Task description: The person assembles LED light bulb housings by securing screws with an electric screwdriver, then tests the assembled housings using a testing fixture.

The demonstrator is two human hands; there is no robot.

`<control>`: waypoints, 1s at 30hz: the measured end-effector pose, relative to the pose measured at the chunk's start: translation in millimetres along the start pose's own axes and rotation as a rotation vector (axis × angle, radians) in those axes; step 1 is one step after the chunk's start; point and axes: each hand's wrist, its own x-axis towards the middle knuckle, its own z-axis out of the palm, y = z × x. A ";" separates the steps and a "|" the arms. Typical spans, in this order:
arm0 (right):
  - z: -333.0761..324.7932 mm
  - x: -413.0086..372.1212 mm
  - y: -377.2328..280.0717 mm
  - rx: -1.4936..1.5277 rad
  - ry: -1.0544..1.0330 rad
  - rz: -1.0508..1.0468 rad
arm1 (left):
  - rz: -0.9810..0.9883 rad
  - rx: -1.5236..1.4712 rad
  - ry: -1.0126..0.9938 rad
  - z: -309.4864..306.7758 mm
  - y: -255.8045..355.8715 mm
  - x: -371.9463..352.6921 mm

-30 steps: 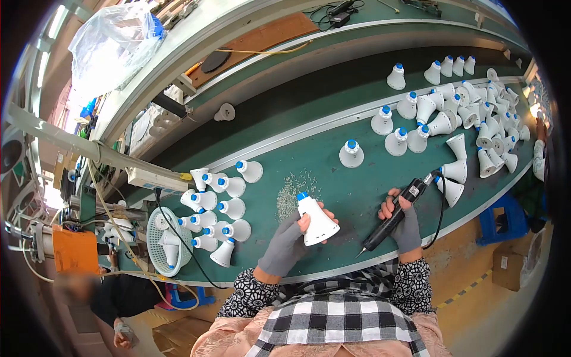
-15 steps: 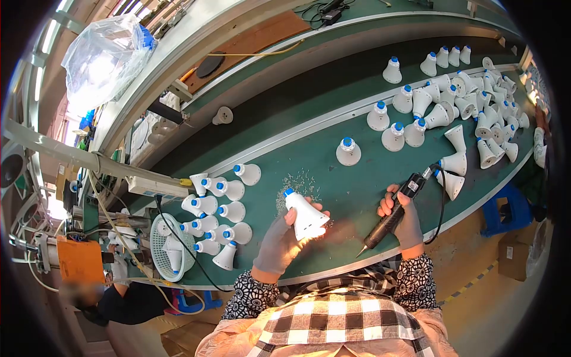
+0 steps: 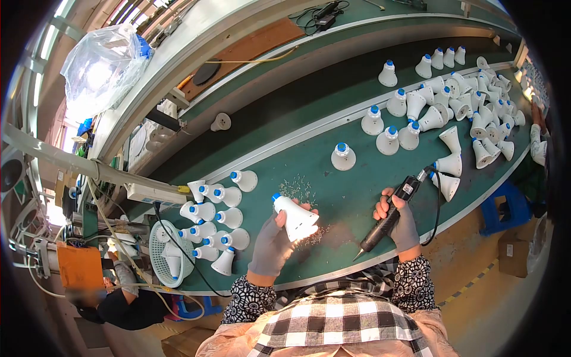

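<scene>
My left hand [image 3: 269, 247], in a grey fingerless glove, is closed around a white cone-shaped lamp housing [image 3: 297, 221] with a blue cap. The cap points up and left, and the wide end faces down and right. My right hand [image 3: 405, 231], gloved the same way, grips a black electric screwdriver [image 3: 385, 226]. Its bit points down and left near the table's front edge, apart from the housing. Small loose screws [image 3: 300, 185] lie scattered on the green table just beyond the held housing.
Several similar housings stand in a group [image 3: 229, 217] on the left, beside a pale green basket [image 3: 156, 269]. A larger heap [image 3: 470, 101] fills the right side. The screwdriver's cable [image 3: 439, 214] loops at its right. Another person [image 3: 128, 303] is at far left.
My left hand has shifted slightly left and toward me with the lamp housing, which is turned a little. My right hand still holds the screwdriver, almost unmoved. The whole view has moved slightly.
</scene>
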 end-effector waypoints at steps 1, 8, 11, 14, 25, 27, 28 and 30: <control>-0.5 0.2 0.0 0.002 -0.004 0.003 | 0.010 0.017 -0.008 -4.7 -1.2 1.4; -4.1 1.2 0.9 0.013 -0.011 0.010 | -0.012 -0.029 0.064 -5.3 -1.1 1.4; -4.6 1.5 0.9 0.020 -0.015 0.014 | -0.004 -0.052 0.055 -4.3 0.2 1.8; -4.9 1.5 1.3 0.018 -0.008 0.011 | 0.014 -0.042 0.049 -6.5 -0.3 2.0; -8.4 1.6 2.7 0.039 -0.032 -0.001 | 0.011 -0.136 0.008 -14.9 -0.6 6.5; -6.1 1.3 2.3 0.033 -0.026 -0.008 | 0.011 -0.150 -0.002 -15.9 -0.5 7.1; -5.9 1.2 2.5 0.035 -0.018 -0.001 | 0.007 -0.148 0.016 -14.8 0.1 6.4; -5.6 1.1 1.7 0.036 -0.004 0.005 | 0.001 -0.145 0.045 -11.1 1.9 5.1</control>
